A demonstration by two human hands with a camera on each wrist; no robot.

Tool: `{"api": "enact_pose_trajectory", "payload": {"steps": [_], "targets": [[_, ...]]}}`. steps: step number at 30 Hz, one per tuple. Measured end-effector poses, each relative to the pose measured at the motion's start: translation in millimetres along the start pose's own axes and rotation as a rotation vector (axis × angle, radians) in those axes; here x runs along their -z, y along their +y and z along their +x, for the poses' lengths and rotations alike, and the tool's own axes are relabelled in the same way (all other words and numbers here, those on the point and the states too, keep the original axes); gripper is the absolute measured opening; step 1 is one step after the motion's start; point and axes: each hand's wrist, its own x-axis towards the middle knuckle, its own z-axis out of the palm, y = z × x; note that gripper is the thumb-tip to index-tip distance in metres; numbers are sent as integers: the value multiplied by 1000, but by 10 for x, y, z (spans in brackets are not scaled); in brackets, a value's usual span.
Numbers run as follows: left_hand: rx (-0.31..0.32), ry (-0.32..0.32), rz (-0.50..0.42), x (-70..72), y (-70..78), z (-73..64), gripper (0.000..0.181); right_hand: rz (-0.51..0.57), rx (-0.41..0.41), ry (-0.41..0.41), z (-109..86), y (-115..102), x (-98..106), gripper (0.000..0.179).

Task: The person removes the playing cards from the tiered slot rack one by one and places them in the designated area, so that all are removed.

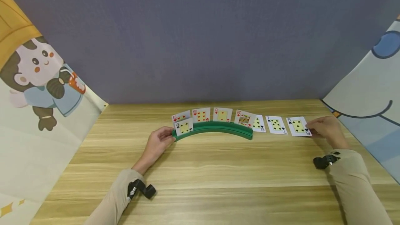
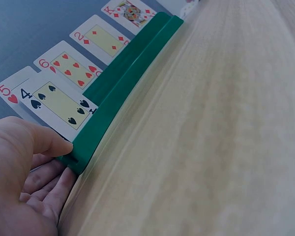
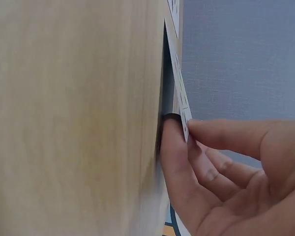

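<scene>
A green curved card holder point(image 1: 215, 126) stands on the table, and my left hand point(image 1: 158, 141) grips its left end. In the left wrist view, the thumb point(image 2: 56, 143) presses beside the four of spades point(image 2: 64, 105), with fingers under the holder's tip. That card stands in front of the five of hearts point(image 2: 11, 91). The six of hearts point(image 1: 201, 115), two of diamonds point(image 1: 223, 114) and king of diamonds point(image 1: 245, 118) also stand in the holder. Far right, my right hand point(image 1: 328, 131) pinches the five of spades point(image 1: 298, 126) between thumb and finger; its near edge is raised off the wood.
The seven of spades point(image 1: 276, 125) lies face up left of the pinched card. Another spade card point(image 1: 258, 123) is partly hidden behind the holder's right end. A grey wall point(image 1: 200, 44) rises behind the wooden table point(image 1: 218, 176); printed panels point(image 1: 25, 141) flank it.
</scene>
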Motion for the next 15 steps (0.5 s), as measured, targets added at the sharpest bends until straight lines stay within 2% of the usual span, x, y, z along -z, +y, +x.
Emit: {"api": "enact_pose_trajectory", "payload": {"steps": [11,15], "targets": [[-1,8,9,4,11,-5,32,-61,-33,99,43,35,-53,37],[-5,10,9,2,25,-11,32,-73,-18,112,38,22,-58,36]]}}
